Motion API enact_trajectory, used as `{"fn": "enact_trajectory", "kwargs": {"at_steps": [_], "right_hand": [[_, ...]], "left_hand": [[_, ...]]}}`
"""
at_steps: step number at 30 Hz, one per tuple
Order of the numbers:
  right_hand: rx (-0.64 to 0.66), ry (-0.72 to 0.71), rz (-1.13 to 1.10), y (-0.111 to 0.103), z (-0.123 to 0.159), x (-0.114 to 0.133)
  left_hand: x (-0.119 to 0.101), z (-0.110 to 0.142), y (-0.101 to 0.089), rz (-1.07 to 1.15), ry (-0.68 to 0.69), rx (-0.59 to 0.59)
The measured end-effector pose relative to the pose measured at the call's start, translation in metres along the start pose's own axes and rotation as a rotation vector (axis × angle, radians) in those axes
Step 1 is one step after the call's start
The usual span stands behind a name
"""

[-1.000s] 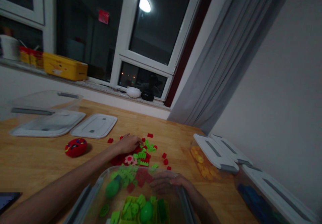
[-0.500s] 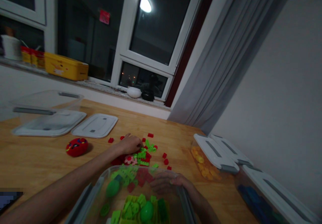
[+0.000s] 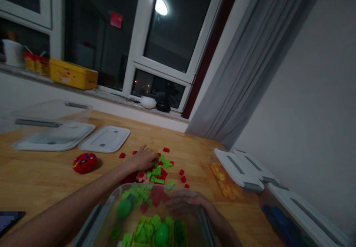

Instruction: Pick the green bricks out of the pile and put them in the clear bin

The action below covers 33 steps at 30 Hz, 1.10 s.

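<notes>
My left hand (image 3: 147, 159) reaches across the table to a loose pile of red and green toy bricks (image 3: 158, 172). Its fingers curl downward at the pile's left side, and the tips are hidden. Close to me stands a clear plastic box (image 3: 116, 191) with green pieces inside, among them a green egg (image 3: 161, 234). My right hand (image 3: 198, 199) grips the far right corner of this box, its fingers along the outside of the far wall and seen through the plastic. A pink flower piece (image 3: 141, 176) lies in the pile, just beyond the box.
A red patterned ball-like toy (image 3: 85, 163) sits left of my forearm. Behind it are a white lid (image 3: 105, 139) and another clear box (image 3: 52, 112). Lidded boxes stand at right, one with orange pieces (image 3: 222, 178), another with blue pieces (image 3: 280, 217). A dark device (image 3: 9, 221) lies at the left edge.
My left hand has shifted very slightly at the pile, its fingers still curled down. My right hand stays at the box corner.
</notes>
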State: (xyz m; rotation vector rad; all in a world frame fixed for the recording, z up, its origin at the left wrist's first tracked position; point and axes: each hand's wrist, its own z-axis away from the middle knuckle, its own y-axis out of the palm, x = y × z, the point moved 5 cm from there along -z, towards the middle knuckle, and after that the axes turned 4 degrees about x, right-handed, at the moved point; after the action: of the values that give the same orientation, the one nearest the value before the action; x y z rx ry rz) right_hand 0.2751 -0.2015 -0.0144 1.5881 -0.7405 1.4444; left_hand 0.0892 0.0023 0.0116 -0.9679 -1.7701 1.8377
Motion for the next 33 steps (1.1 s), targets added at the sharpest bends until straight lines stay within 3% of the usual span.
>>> {"fn": "enact_trajectory", "kwargs": {"at_steps": [9,33], "right_hand": [[0.000,-0.020,-0.024,0.003,0.000,0.004],[-0.031,-0.001,-0.001,0.005,0.000,0.010]], "left_hand": [[0.008,-0.002,-0.012,-0.023,-0.017,-0.098],[0.016,-0.005,-0.007,-0.083,0.003,-0.082]]}}
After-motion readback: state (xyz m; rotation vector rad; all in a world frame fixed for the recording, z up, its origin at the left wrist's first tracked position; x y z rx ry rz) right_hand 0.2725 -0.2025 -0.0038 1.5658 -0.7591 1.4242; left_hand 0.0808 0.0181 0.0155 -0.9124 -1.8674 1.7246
